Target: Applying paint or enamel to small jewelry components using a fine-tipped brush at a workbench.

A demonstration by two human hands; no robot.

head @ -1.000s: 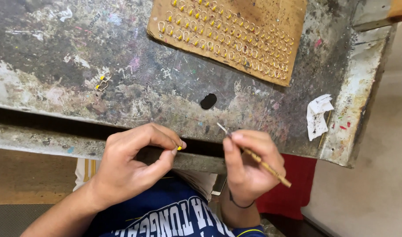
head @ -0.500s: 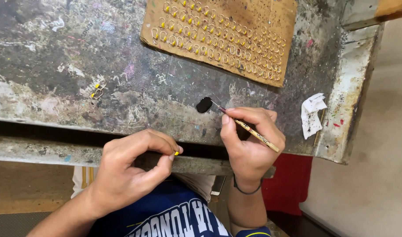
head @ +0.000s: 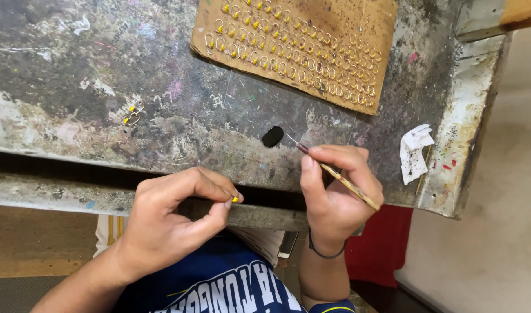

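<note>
The left hand (head: 167,223) sits nearest, at the table's front edge, fingers curled in, pinching a small yellow bead (head: 234,199) between thumb and fingertips. To its right, the right hand (head: 335,194) grips a thin brush (head: 335,172) like a pen, its tip pointing at a black blob of paint (head: 272,137) on the stained table (head: 74,75). Two loose hooks (head: 133,113) lie further left. At the back, a cardboard sheet (head: 312,35) holds rows of yellow-tipped hooks, and a crumpled paper (head: 415,152) rests near the right edge.
</note>
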